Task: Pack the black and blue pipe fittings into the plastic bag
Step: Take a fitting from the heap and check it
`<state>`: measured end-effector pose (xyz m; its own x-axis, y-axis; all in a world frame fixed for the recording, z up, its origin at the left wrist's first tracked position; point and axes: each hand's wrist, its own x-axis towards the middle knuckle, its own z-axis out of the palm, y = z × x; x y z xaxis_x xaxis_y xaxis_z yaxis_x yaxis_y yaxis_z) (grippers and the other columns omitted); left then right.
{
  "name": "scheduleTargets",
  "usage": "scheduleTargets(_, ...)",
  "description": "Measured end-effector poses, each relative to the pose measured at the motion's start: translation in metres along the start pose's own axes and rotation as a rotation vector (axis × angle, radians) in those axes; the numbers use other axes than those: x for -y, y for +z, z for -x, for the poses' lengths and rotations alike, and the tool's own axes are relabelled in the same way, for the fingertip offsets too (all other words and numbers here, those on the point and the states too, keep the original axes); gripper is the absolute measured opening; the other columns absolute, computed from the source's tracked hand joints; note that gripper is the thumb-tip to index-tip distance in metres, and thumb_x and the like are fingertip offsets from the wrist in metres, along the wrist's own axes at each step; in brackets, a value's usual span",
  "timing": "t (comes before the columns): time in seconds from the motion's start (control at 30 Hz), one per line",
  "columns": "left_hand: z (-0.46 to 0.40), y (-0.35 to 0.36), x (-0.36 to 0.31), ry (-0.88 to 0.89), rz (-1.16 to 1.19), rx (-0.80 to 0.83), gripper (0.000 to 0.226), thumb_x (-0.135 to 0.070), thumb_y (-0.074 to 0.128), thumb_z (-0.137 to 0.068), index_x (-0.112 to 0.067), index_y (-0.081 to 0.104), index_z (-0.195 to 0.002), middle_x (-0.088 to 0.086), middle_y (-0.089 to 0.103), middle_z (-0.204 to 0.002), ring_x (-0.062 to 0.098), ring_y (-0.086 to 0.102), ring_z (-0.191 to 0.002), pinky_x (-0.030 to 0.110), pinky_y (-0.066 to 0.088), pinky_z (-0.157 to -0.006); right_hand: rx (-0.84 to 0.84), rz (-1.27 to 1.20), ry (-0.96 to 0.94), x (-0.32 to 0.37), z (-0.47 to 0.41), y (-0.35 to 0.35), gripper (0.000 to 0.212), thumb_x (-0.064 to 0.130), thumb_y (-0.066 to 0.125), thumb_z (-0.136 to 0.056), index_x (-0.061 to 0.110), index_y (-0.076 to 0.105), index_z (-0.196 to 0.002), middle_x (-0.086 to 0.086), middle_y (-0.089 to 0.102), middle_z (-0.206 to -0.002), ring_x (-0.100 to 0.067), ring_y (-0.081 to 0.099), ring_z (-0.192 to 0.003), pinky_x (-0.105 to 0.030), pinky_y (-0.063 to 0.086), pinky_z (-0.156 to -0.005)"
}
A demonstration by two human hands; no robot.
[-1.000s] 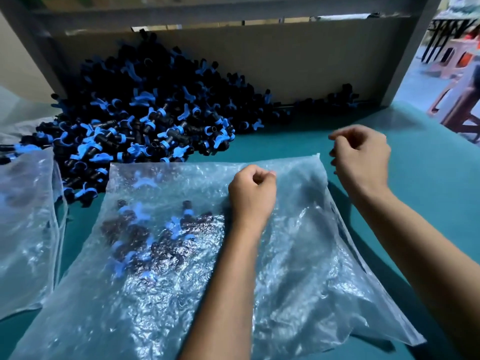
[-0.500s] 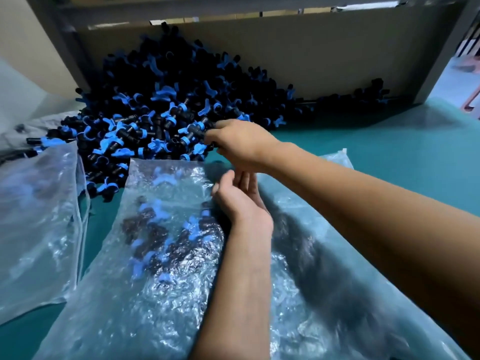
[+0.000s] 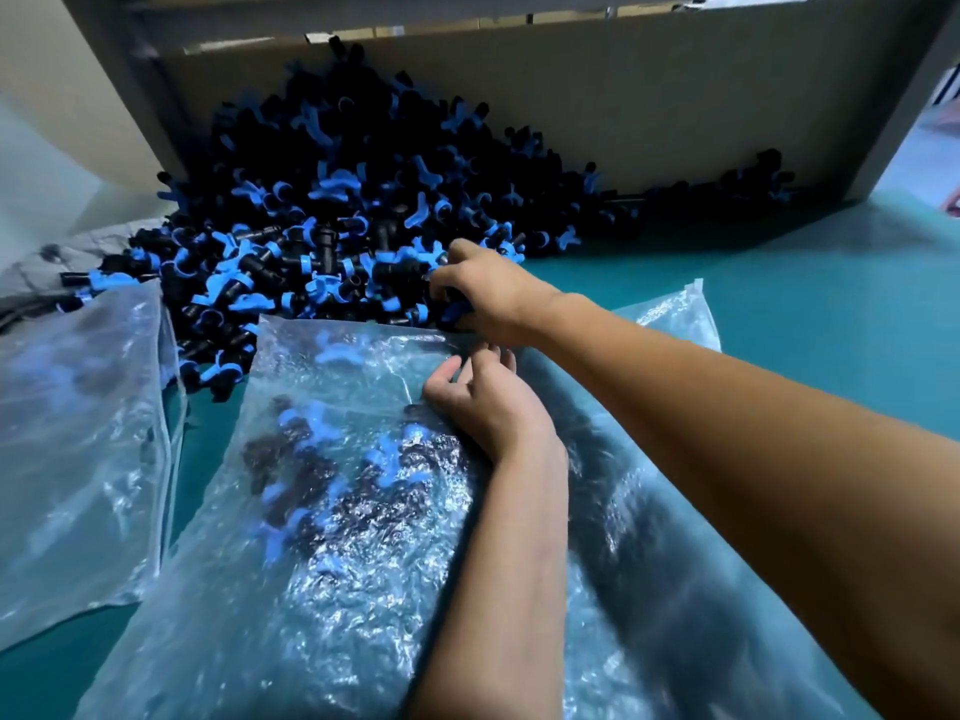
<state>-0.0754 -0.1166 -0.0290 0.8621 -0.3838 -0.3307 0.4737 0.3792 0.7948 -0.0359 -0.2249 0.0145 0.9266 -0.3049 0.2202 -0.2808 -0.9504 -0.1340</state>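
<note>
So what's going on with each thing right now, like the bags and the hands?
plastic bag: lying flat, partly filled with fittings, mouth toward the pile.
left hand: pinching the bag's mouth edge.
right hand: curled round fittings at the pile's edge.
pile of fittings: loose, heaped against the cardboard.
second bag: lying to the left, fittings inside.

Black and blue pipe fittings (image 3: pixel 332 226), clear plastic bag (image 3: pixel 322 589), teal table (image 3: pixel 831 304), brown cardboard (image 3: pixel 649 111)
</note>
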Motion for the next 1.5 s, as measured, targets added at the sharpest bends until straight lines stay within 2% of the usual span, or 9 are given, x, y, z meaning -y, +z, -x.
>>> scheduleTargets(0.17, 0.000, 0.005, -0.004, -0.028, 0.188, -0.025, 0.027, 0.007, 0.045, -0.102, 0.011, 0.046, -0.128, 0.035, 0.059, -0.126, 0.037, 0.068, -0.111, 0.035, 0.058, -0.092, -0.016, 0.142, 0.076, -0.016, 0.025, -0.019, 0.032, 0.004, 0.063, -0.089, 0.012, 0.067, -0.121, -0.011, 0.061, -0.121, -0.031, 0.058, -0.114, -0.030, 0.039, -0.084)
scheduleTargets(0.3, 0.009, 0.006, -0.006, -0.012, 0.104, -0.024, 0.020, 0.005, 0.047, -0.102, 0.011, 0.050, -0.121, 0.026, 0.066, -0.108, 0.027, 0.070, -0.095, 0.030, 0.058, -0.090, -0.055, 0.149, 0.303, -0.049, 0.063, -0.037, 0.014, 0.009, 0.062, -0.091, 0.007, 0.068, -0.103, -0.019, 0.067, -0.107, -0.038, 0.062, -0.104, -0.038, 0.049, -0.084)
scheduleTargets(0.47, 0.014, 0.007, -0.004, 0.045, -0.020, 0.091, 0.010, 0.002, 0.052, -0.100, -0.007, 0.056, -0.098, 0.010, 0.067, -0.086, 0.027, 0.070, -0.088, 0.027, 0.057, -0.082, -0.506, -0.508, 0.559, -0.058, 0.125, -0.047, 0.013, 0.015, 0.065, -0.094, 0.009, 0.073, -0.103, -0.001, 0.068, -0.082, -0.012, 0.060, -0.071, -0.020, 0.042, -0.063)
scheduleTargets(0.57, 0.015, 0.008, 0.000, 0.085, -0.134, 0.288, 0.008, -0.006, 0.056, -0.102, -0.011, 0.063, -0.102, 0.011, 0.069, -0.094, 0.022, 0.066, -0.077, 0.025, 0.055, -0.070, -0.512, -1.041, 0.636, -0.044, 0.165, -0.042, 0.023, 0.023, 0.052, -0.104, 0.011, 0.070, -0.096, 0.004, 0.067, -0.074, -0.007, 0.050, -0.057, -0.018, 0.037, -0.048)
scheduleTargets(0.77, 0.026, 0.006, 0.011, 0.142, -0.446, 0.764, 0.008, -0.025, 0.071, -0.096, -0.025, 0.077, -0.102, 0.002, 0.077, -0.095, 0.019, 0.073, -0.083, 0.033, 0.060, -0.069, -0.429, -1.279, 0.578, -0.031, 0.214, -0.024, 0.018, 0.023, 0.063, -0.099, 0.008, 0.061, -0.108, -0.004, 0.060, -0.069, -0.015, 0.052, -0.049, -0.019, 0.036, -0.041)
scheduleTargets(0.9, 0.027, 0.004, 0.020, 0.120, -0.539, 0.733, 0.012, -0.012, 0.079, -0.089, -0.022, 0.078, -0.095, 0.009, 0.079, -0.094, 0.029, 0.076, -0.092, 0.040, 0.062, -0.083, -0.597, -1.392, 0.620, -0.028, 0.218, -0.015, 0.020, 0.022, 0.072, -0.087, 0.008, 0.059, -0.095, 0.000, 0.058, -0.067, -0.010, 0.055, -0.053, -0.017, 0.044, -0.046)
scheduleTargets(1.0, 0.024, 0.002, 0.020, 0.051, -0.475, 0.668, 0.015, -0.003, 0.078, -0.089, -0.018, 0.077, -0.092, 0.008, 0.079, -0.088, 0.021, 0.076, -0.080, 0.029, 0.062, -0.074, -0.652, -1.552, 0.616, -0.031, 0.221, -0.011, 0.006, 0.008, 0.067, -0.091, 0.006, 0.063, -0.094, -0.004, 0.068, -0.078, -0.012, 0.066, -0.067, -0.018, 0.053, -0.058)
scheduleTargets(1.2, 0.021, 0.003, 0.017, -0.053, -0.362, 0.651, 0.012, 0.000, 0.075, -0.090, -0.010, 0.077, -0.096, 0.012, 0.078, -0.087, 0.020, 0.074, -0.080, 0.023, 0.061, -0.073, -0.755, -1.582, 0.601, -0.034, 0.222, -0.007, 0.015, -0.004, 0.062, -0.094, 0.001, 0.072, -0.104, -0.018, 0.072, -0.096, -0.019, 0.074, -0.077, -0.021, 0.058, -0.073)
scheduleTargets(1.5, 0.019, 0.000, 0.018, -0.049, -0.393, 0.675, 0.014, 0.001, 0.078, -0.086, -0.010, 0.076, -0.094, 0.011, 0.078, -0.084, 0.021, 0.074, -0.079, 0.024, 0.060, -0.071, -0.721, -1.312, 0.616, -0.034, 0.223, -0.002, 0.019, 0.008, 0.079, -0.084, 0.005, 0.077, -0.102, -0.006, 0.072, -0.076, -0.009, 0.060, -0.056, -0.019, 0.043, -0.049)
